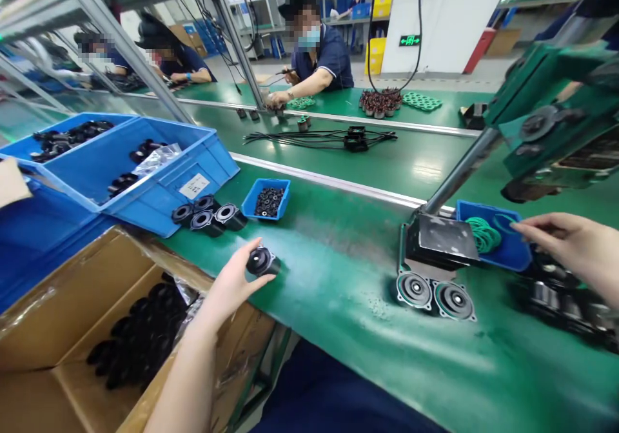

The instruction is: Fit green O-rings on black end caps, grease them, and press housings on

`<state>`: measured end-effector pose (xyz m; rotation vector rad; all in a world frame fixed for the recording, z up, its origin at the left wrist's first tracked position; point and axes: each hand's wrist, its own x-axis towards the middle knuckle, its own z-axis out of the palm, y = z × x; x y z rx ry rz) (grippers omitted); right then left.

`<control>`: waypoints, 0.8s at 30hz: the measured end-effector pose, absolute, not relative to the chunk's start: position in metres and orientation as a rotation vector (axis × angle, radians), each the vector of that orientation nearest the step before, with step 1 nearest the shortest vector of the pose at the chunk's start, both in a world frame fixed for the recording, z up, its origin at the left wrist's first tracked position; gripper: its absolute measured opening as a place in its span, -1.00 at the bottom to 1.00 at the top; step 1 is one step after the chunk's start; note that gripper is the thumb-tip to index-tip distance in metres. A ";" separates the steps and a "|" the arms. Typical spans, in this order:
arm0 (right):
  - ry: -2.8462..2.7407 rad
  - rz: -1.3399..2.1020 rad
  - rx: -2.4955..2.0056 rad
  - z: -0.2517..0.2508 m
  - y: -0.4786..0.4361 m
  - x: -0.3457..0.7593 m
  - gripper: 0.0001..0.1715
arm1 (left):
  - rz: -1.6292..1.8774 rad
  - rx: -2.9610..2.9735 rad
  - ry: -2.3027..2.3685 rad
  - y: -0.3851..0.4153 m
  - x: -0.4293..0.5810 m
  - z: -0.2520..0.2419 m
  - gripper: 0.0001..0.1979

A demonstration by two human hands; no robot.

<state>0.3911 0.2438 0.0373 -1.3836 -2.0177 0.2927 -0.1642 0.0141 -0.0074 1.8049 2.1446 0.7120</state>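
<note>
My left hand (pixel 244 271) is wrapped round a black motor housing (pixel 262 262) with a round recessed face, at the near edge of the green bench. At the right, my right hand (pixel 556 236) pinches a thin green rubber ring (pixel 505 222) over a small blue bin. More green rings (pixel 483 235) lie in that bin (pixel 517 260). Two similar housings (pixel 438 296) stand side by side in front of the press base, faces up. Several more housings (pixel 209 217) are grouped near the large blue crate.
A green press (pixel 536 117) rises at the right on a black base block (pixel 441 238). Left are a blue crate (pixel 169 178) and an open cardboard box (pixel 33 330) of black parts. A small blue bin (pixel 285 210) holds little dark rings. A masked co-worker (pixel 319 59) sits across the bench.
</note>
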 end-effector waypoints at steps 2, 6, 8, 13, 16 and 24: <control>-1.958 0.200 -1.538 0.050 0.224 0.386 -0.35 | 0.790 1.820 1.992 0.019 -0.136 -0.012 -0.26; -1.818 0.208 -1.544 0.065 0.176 0.362 -0.55 | 0.903 1.863 1.571 0.035 -0.067 -0.024 -0.16; -1.806 0.352 -1.420 0.067 0.151 0.344 -0.68 | 0.964 1.877 1.440 0.042 -0.036 -0.029 -0.07; -1.968 0.428 -1.214 0.060 0.099 0.300 -0.89 | 1.123 1.768 1.502 0.039 0.024 -0.039 0.02; -2.056 0.395 -1.120 0.053 0.081 0.282 -0.98 | 1.137 1.665 1.422 0.027 0.035 -0.042 -0.03; -2.070 0.496 -1.019 0.031 0.076 0.252 -0.92 | 0.936 1.867 1.187 0.039 0.024 -0.039 -0.12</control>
